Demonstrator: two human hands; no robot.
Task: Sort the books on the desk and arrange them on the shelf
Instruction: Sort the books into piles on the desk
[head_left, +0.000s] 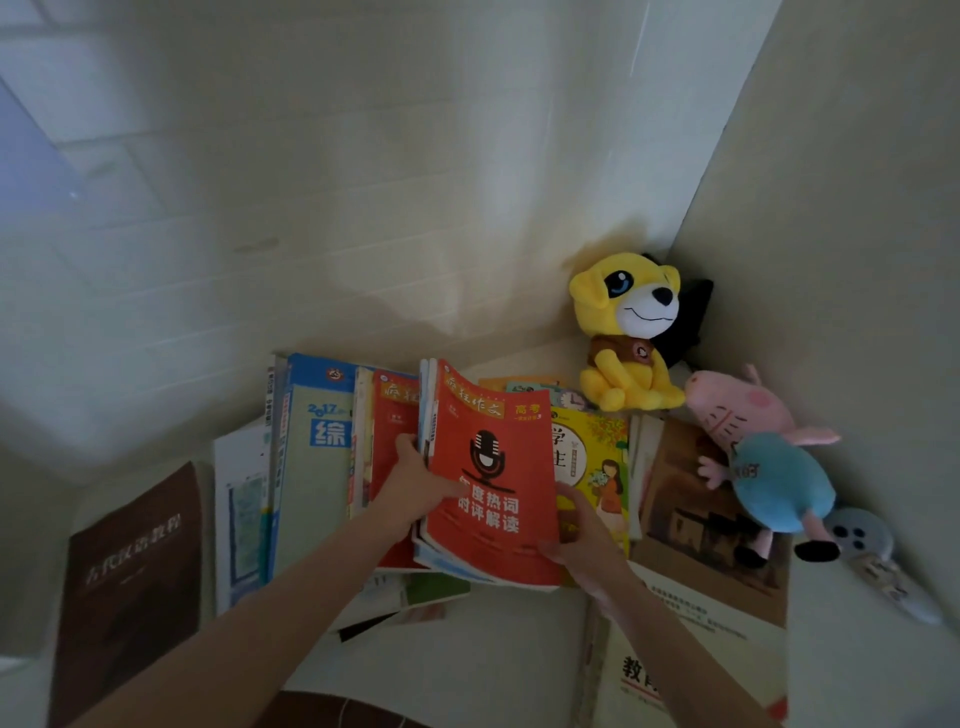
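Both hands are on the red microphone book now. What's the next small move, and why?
Probably tip the red microphone book left against the other red book: their covers look alike, so they likely belong together. The left hand grips its left edge and the right hand its lower right corner, so both hands control it.

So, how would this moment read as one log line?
left hand: grips red book, left edge | right hand: holds its lower right corner
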